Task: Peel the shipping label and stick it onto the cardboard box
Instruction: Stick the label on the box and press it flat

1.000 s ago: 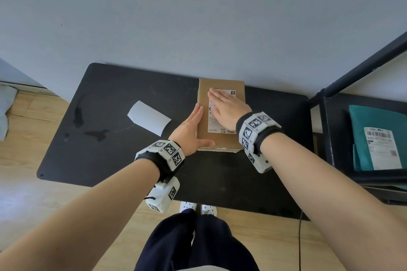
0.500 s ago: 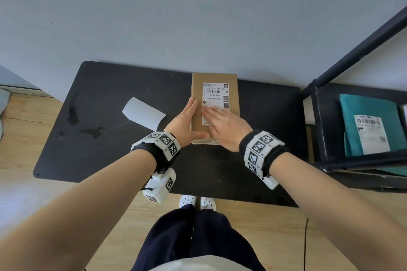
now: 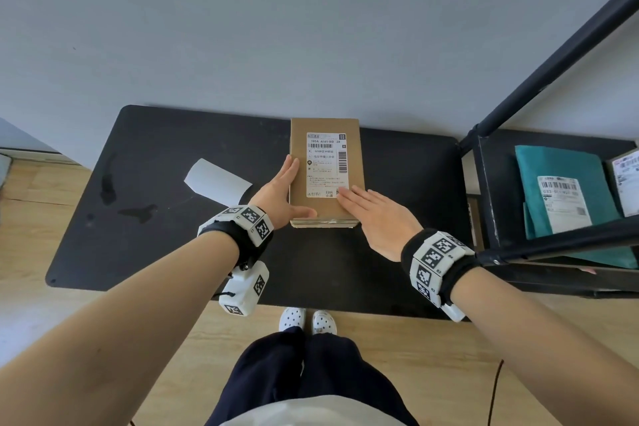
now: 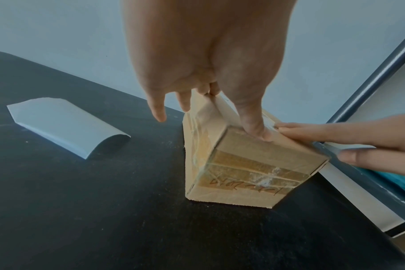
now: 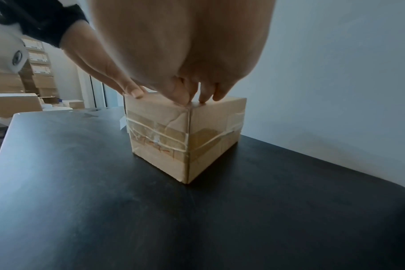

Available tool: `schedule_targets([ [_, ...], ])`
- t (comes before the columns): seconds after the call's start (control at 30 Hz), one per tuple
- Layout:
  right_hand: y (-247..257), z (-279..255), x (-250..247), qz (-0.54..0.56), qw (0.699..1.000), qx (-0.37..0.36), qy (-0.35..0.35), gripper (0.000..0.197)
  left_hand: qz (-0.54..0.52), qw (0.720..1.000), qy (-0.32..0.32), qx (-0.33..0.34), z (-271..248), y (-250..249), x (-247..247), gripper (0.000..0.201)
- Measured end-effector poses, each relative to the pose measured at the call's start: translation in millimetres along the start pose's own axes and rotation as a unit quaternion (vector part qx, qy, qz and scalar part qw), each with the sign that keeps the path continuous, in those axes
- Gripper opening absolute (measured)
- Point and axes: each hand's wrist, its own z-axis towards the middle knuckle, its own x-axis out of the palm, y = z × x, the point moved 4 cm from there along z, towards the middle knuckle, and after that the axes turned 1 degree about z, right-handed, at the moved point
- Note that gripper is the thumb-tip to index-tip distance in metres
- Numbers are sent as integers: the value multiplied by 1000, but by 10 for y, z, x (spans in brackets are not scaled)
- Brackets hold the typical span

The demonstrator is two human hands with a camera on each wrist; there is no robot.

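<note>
A brown cardboard box [image 3: 298, 145] lies on the black table [image 3: 166, 252] against the wall. The white shipping label [image 3: 325, 164] is stuck flat on its top. My left hand [image 3: 278, 192] braces the box's left side with straight fingers, and its thumb [image 4: 254, 127] lies on the near top edge. My right hand [image 3: 375, 214] is flat, fingertips [image 5: 185, 99] touching the box top at the label's near right corner. The wrist views show the box's taped end [image 4: 250, 171] [image 5: 160, 138].
A curled white backing sheet [image 3: 218, 181] lies on the table left of the box. A black metal rack [image 3: 484, 190] at the right holds a teal parcel [image 3: 574, 180] with its own label. The grey wall is close behind. Stacked cartons [image 5: 35, 73] stand far off.
My right hand has slid along the label from its far end toward me, down to the near right corner. The left hand has kept its place on the box's left side.
</note>
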Motion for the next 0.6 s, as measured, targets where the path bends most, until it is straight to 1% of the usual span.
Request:
schedule_targets([
  [0.1,-50,-62,7,-12,1000,8,-4,64,4,1000,-2,-1,-4,-10,7,108],
  [0.23,-89,53,-30,-7,1000,29,-8,59,9,1000,-4,-7,-3,-31,6,108],
  [0.33,-171,208,-125,37,997,58,-30,54,12,1000,-3,-15,-1,-34,6,107],
  [0.4,-236,286,-182,105,989,94,-41,57,5,1000,1,-21,-9,-34,2,108],
  [0.43,-265,302,-196,159,979,123,-44,61,-6,1000,4,-26,-11,-31,-3,110],
  [0.47,-289,307,-203,222,962,153,-48,65,-20,999,2,-35,-5,-22,-10,113],
  [0.53,-303,289,-175,348,913,202,-63,76,-37,997,-9,-61,3,0,-35,116],
  [0.6,-271,252,-113,439,867,227,-69,84,-40,996,-16,-82,14,20,-32,116],
])
